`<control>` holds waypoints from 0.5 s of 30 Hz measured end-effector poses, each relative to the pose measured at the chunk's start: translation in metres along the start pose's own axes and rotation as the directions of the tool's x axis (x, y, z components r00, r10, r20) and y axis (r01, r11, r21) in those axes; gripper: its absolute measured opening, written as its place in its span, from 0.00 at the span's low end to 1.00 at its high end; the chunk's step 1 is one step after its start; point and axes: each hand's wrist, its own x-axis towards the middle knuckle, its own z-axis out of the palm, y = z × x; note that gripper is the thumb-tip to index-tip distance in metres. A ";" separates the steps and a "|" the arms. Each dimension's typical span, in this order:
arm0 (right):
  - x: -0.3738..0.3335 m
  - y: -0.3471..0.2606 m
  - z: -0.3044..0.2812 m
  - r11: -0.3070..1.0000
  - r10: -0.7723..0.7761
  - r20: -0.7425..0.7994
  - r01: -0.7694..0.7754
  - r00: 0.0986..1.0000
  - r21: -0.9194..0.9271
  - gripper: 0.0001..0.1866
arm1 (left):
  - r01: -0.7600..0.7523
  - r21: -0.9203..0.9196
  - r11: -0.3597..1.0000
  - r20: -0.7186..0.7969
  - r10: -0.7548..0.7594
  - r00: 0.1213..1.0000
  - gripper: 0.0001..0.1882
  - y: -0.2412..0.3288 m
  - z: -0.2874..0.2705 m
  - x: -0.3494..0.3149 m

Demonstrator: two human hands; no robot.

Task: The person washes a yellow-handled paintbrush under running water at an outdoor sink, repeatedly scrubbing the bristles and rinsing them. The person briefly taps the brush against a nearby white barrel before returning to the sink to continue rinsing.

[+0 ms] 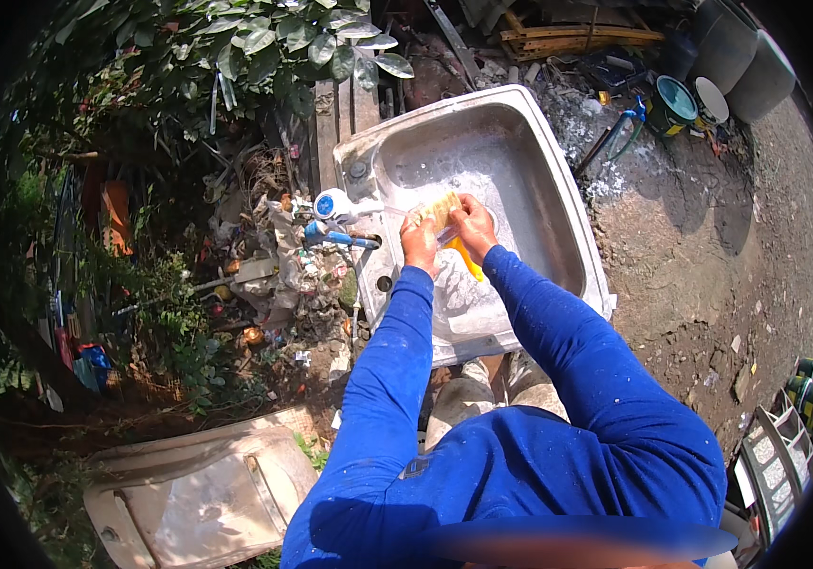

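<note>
Over the basin of a worn metal sink (558, 180), my left hand (420, 245) and my right hand (474, 228) are close together, fingers closed around a pale yellow block-shaped thing (442, 205). Its exact kind is too small to make out. Just below the hands, a bright orange-yellow strip (464, 258) shows against the basin; whether it joins the held block is hidden. A tap (331, 206) with a blue-centred white knob reaches over the basin's left rim toward my hands. The basin floor looks wet, with whitish suds or splashes.
A blue pipe (345, 238) runs beside the tap. Debris and plants lie left of the sink, with leafy branches (302, 38) overhead. An old basin (203, 493) rests at lower left. Buckets (675, 102) stand at upper right; a plastic crate (775, 465) is at lower right.
</note>
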 end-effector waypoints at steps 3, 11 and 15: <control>-0.001 0.002 -0.003 0.992 -0.039 0.017 0.041 0.999 -0.116 0.21 | 0.037 0.033 0.999 -0.029 -0.036 0.999 0.19 0.009 0.008 -0.008; -0.010 -0.010 0.017 0.765 -0.219 0.180 0.283 0.959 -0.578 0.39 | -0.007 -0.087 0.996 -0.027 0.004 1.000 0.19 0.016 -0.017 -0.004; -0.012 -0.010 0.034 0.689 -0.237 0.198 0.308 0.951 -0.656 0.40 | 0.006 -0.096 0.995 -0.062 -0.011 0.998 0.17 0.013 -0.031 0.000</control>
